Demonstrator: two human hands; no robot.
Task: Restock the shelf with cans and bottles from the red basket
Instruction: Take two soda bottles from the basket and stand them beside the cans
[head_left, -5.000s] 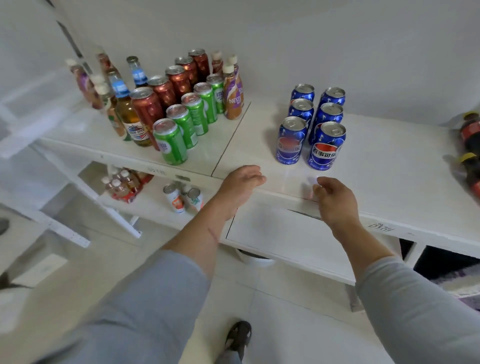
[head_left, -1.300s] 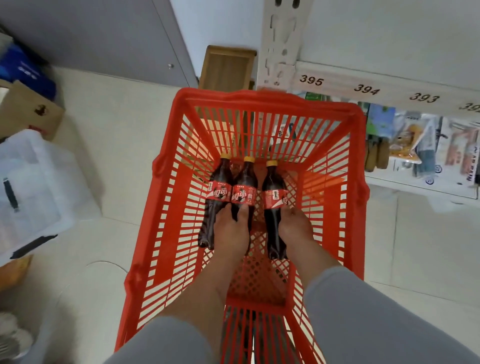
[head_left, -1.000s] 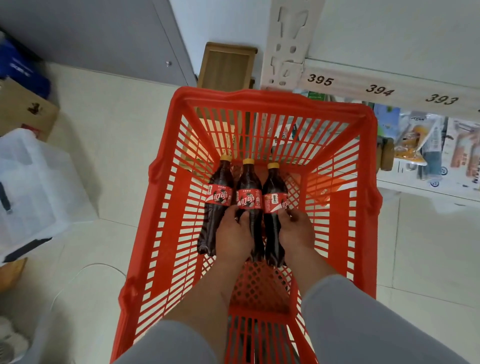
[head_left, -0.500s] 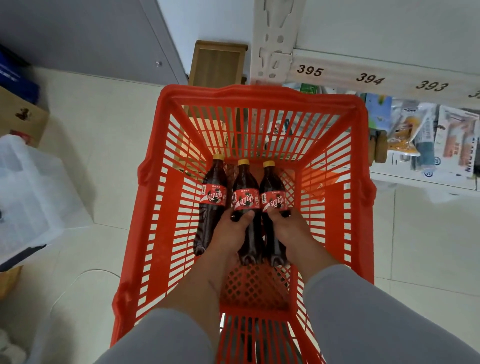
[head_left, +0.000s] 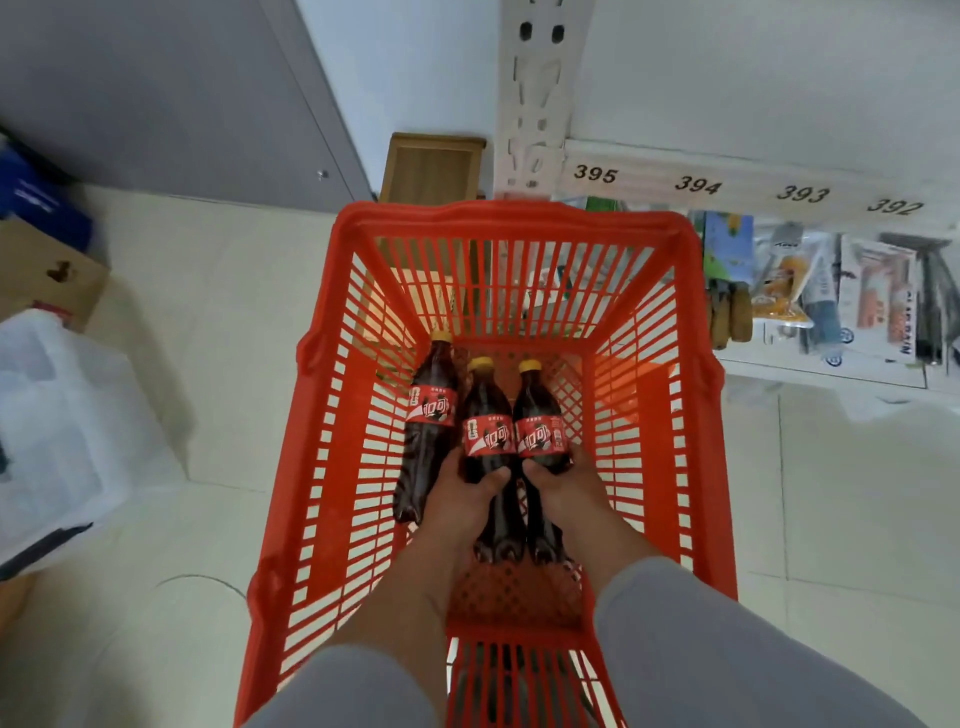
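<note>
Pale floor tiles (head_left: 208, 332) frame a red basket (head_left: 660, 395) beside a white shelf (head_left: 727, 182) numbered 395 to 392. Both arms, in grey sleeves, reach down into the basket. Left hand (head_left: 460, 506) wraps the middle cola bottle (head_left: 488, 415), grip curled round its body below the label; right hand (head_left: 563, 491) curls round the right cola bottle (head_left: 540, 410) likewise. Three bottles in all: the third bottle (head_left: 428, 415) lies untouched, just left of them.
</note>
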